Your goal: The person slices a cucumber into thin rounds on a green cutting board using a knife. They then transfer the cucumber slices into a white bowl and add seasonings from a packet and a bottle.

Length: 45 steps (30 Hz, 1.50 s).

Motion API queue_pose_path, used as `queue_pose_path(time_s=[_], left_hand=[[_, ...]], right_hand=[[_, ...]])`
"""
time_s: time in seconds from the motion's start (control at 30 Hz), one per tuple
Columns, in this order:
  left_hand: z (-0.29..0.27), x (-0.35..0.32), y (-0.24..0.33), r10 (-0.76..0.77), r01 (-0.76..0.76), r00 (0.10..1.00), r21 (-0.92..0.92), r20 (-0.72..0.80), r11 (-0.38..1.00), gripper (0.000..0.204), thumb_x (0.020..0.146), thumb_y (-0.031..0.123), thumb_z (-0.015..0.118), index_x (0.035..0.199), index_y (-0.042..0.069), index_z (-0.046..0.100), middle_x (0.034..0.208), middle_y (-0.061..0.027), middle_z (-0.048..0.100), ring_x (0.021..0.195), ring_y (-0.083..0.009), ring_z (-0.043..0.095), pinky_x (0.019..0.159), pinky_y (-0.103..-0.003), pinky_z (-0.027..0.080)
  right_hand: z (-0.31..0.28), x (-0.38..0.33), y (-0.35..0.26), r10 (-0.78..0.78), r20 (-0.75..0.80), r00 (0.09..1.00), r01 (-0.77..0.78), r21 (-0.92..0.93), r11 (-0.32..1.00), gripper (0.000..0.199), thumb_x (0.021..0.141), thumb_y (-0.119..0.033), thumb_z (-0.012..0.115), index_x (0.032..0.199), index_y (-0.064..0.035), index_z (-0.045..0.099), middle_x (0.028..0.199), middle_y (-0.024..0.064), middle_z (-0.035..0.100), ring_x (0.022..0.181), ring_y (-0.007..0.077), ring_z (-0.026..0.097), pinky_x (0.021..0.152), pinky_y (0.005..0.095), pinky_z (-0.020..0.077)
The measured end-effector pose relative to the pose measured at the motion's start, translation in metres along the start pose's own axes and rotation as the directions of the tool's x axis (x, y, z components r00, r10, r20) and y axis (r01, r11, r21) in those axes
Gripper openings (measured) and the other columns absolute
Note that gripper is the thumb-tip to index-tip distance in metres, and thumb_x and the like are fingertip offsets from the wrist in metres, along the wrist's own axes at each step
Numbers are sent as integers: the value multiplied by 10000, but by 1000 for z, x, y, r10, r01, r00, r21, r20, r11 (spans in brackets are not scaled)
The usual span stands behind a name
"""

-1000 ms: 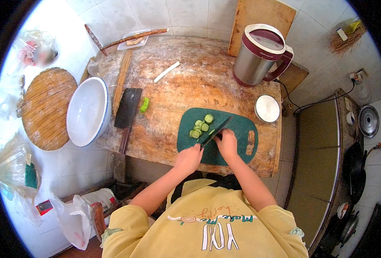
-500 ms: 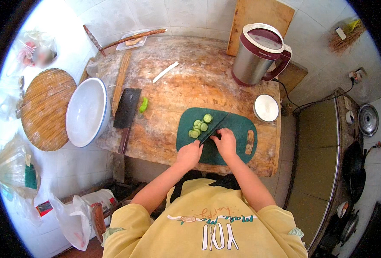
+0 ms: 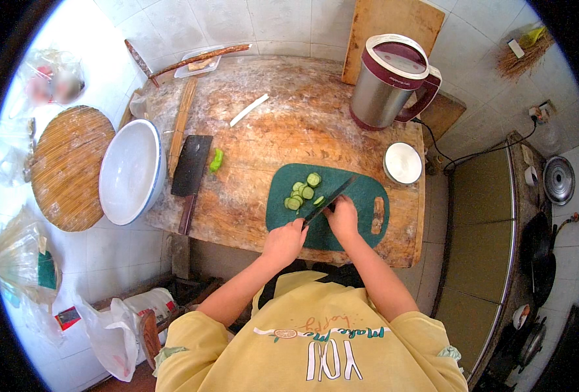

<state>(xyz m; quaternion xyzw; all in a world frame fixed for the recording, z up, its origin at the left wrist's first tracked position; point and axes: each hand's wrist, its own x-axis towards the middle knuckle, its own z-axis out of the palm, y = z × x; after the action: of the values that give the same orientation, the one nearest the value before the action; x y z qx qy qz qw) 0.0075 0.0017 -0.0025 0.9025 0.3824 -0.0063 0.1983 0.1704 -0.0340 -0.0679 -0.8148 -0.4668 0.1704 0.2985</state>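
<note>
My left hand (image 3: 285,242) is closed round the handle of a dark-bladed knife (image 3: 334,195), which slants up and right across a green cutting board (image 3: 362,189). Close to the blade's right side, my right hand (image 3: 343,218) has its fingers curled down at the board; whatever they hold is hidden under them. Several round green slices (image 3: 296,196), cucumber by their look, lie in a group left of the blade. One more thin slice (image 3: 319,200) rests right against the blade, apart from that group.
A cleaver (image 3: 191,166) and a green pepper piece (image 3: 216,160) lie left of the board. A white basin (image 3: 131,173) stands at the table's left edge. Right of the board are a white bowl (image 3: 403,163) and a steel-and-maroon jug appliance (image 3: 387,85). A white strip (image 3: 249,110) lies farther back.
A thin slice now shows by the blade, apart from the group. The knife has lifted or shifted slightly. Both hands stay at nearly the same place on the board.
</note>
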Motion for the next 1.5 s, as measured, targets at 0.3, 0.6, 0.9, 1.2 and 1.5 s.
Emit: queue_pose_path(time_s=[0.3,0.6,0.9,1.2,1.5], left_hand=[[2,-1,-3,6,-6,1000,-17,-12,1000,239,890,247,467,934,15,506,725,-167,602,629,-329,605,546,-405,500],[1,-4,-5,-1,1,1000,-21,12,1000,223,888,233,468,875,12,494,710,-172,600,619,-333,604,551,-406,500],[-4,-5,-4,-18,17,999,13,50,1000,228,891,234,458,861,11,495,693,-175,604,640,-337,609,560,-418,499],[1,7,-3,-13,14,998,-18,54,1000,242,893,238,449,850,5,500,677,-180,600,637,-348,606,561,-434,495],[16,24,-14,-73,82,992,-93,99,992,275,895,251,449,940,-8,531,727,-215,606,680,-375,598,601,-463,482]], right_hand=[[2,0,5,-69,-48,996,70,28,997,214,661,-73,685,850,2,616,845,154,593,826,343,554,707,427,463],[6,1,8,-36,3,999,36,-21,999,262,635,-122,720,832,9,608,890,168,595,883,340,541,762,406,453],[-2,2,-1,-3,35,999,3,-2,1000,277,635,-122,716,848,14,603,886,173,595,882,342,545,770,406,459],[2,4,2,-28,22,999,28,-36,999,254,648,-121,715,833,15,606,863,170,594,868,335,549,753,407,461],[-1,1,-2,-76,-7,997,76,-46,996,247,671,-152,720,817,20,617,840,151,587,854,310,551,747,392,456]])
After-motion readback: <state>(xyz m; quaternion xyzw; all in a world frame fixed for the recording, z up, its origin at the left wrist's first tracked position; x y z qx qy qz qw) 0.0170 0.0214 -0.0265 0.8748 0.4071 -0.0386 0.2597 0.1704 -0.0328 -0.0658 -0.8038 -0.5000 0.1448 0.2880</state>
